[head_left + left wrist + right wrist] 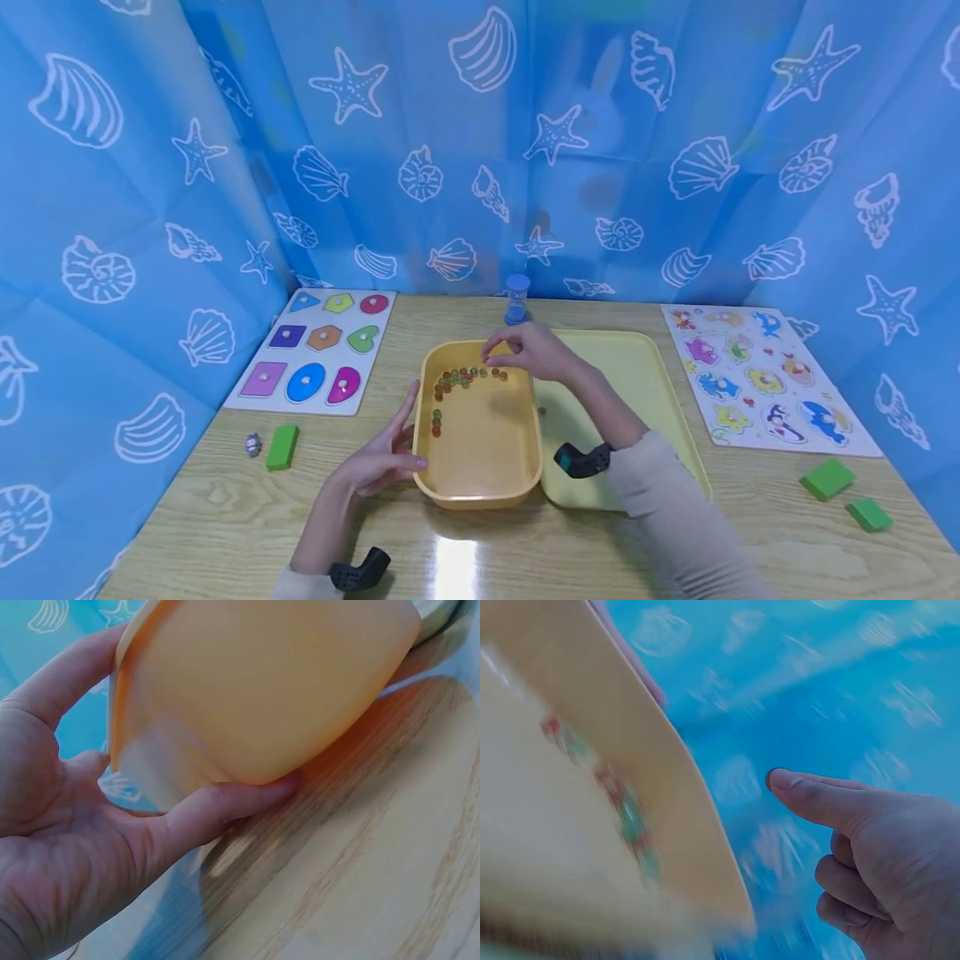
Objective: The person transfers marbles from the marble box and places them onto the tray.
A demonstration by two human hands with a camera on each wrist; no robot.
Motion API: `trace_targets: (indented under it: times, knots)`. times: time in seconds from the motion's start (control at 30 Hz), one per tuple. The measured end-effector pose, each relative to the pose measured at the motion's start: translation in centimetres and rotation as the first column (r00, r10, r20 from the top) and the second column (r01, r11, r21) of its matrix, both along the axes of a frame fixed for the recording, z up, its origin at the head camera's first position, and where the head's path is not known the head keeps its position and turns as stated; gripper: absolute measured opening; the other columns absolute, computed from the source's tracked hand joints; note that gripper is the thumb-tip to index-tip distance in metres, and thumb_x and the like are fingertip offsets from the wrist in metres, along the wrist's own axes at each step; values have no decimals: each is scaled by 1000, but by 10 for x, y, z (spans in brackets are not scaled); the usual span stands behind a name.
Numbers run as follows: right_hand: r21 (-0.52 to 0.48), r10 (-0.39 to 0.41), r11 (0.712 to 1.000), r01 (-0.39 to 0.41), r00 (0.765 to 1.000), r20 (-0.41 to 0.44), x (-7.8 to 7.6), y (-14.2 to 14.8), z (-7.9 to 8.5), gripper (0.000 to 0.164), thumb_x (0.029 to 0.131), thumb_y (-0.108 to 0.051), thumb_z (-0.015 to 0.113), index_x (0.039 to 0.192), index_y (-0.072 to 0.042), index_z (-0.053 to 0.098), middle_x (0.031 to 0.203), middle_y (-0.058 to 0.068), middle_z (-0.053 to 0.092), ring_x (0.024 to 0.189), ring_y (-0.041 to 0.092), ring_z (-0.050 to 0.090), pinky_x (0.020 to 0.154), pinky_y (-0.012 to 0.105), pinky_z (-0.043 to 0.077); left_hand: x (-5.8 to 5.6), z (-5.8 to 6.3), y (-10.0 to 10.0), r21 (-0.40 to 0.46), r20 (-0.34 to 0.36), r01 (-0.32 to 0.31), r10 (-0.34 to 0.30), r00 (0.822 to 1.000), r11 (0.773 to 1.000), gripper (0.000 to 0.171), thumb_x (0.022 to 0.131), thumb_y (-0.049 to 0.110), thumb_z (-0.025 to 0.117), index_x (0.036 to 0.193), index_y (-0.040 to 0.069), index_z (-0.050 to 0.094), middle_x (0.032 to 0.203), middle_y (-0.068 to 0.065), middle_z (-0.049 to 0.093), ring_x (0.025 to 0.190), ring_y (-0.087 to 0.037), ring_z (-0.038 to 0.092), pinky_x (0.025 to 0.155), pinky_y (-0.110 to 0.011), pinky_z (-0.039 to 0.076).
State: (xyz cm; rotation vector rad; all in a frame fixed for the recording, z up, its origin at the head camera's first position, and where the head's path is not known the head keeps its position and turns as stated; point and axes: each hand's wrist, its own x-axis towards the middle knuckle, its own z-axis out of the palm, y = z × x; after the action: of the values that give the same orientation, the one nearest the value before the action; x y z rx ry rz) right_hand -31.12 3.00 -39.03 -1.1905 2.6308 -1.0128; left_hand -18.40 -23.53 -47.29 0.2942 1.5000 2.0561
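An orange tray [487, 454] with raised walls stands in the middle of the table. Small red and green translucent beads [455, 379] lie along its far and left sides. My left hand [381, 457] holds the tray's left side. In the left wrist view the thumb lies against the outer wall [277, 690] and the other fingers reach the rim. Over the far right corner of the tray, my right hand [534, 350] pinches what looks like a reddish bead [486, 359], mostly hidden by thumb and forefinger. In the right wrist view its remaining fingers [851, 889] are curled in.
A pale yellow tray [622, 367] is right of the orange one. Behind stands a blue sand timer [517, 300]. Puzzle boards lie left [315, 354] and right [765, 379]. Green blocks [282, 447] and a small grey figure [252, 444] lie nearby. A blue curtain [420, 225] closes the back.
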Motion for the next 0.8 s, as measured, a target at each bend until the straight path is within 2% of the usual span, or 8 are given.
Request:
trace_targets:
  times: [0.1,0.23,0.37,0.47,0.53,0.63,0.7,0.8]
  knots:
    - [-18,-132,991,132,991,-2,-4,45,-12,21,81,-31,63,95,-16,70,49,-3,32,45,11,27,41,23,23,0,0,0,-8,-3,-7,7,1000,1000,105,77,-6,59,135,55,-4,146,-23,-13,115,-46,43,88,-48,45]
    - [41,-258,965,257,966,11,-5,98,-45,20,82,-30,63,94,-16,70,49,-5,31,45,10,26,41,23,24,0,-1,-1,1,3,-7,7,1000,1000,106,77,-7,58,135,55,-5,145,-24,-12,116,-45,42,88,-49,45]
    - [102,-309,946,307,951,0,-3,130,-75,17,81,-25,64,94,-14,70,51,-5,32,46,10,26,42,23,24,0,-1,-1,9,4,-11,11,1000,1000,105,77,-7,58,135,55,-3,145,-24,-12,116,-45,41,89,-50,44]
    - [113,-328,938,328,944,-18,-2,139,-85,20,81,-26,64,96,-14,69,51,-6,33,46,9,26,42,22,24,0,-1,0,14,1,-8,8,1000,1000,105,77,-8,58,135,55,-3,145,-25,-12,116,-45,41,89,-50,44]
    - [98,-330,939,331,944,-26,-2,136,-81,23,82,-27,64,100,-12,68,49,-6,33,44,9,26,41,23,25,1,-1,0,15,-1,-8,8,1000,1000,105,77,-8,57,135,55,-3,145,-25,-12,115,-46,42,89,-50,44]
    - [51,-309,950,309,951,-19,0,114,-64,27,82,-25,64,104,-11,67,47,-5,34,41,10,29,39,24,28,1,-1,1,13,-5,-4,4,1000,1000,105,78,-8,57,135,54,-4,145,-25,-12,114,-46,43,88,-50,44]
    - [27,-262,965,263,965,-10,1,91,-49,24,82,-24,64,103,-12,68,47,-4,34,41,11,30,39,24,28,1,0,2,11,-7,-2,2,1000,1000,105,78,-8,57,135,54,-5,145,-26,-13,114,-47,43,88,-50,44]
    - [11,-153,988,153,988,10,1,48,-30,21,82,-24,64,99,-14,69,47,-3,33,42,11,30,40,22,26,1,1,1,3,1,-5,5,1000,1000,104,78,-7,57,135,55,-4,145,-25,-13,115,-46,42,89,-50,44]
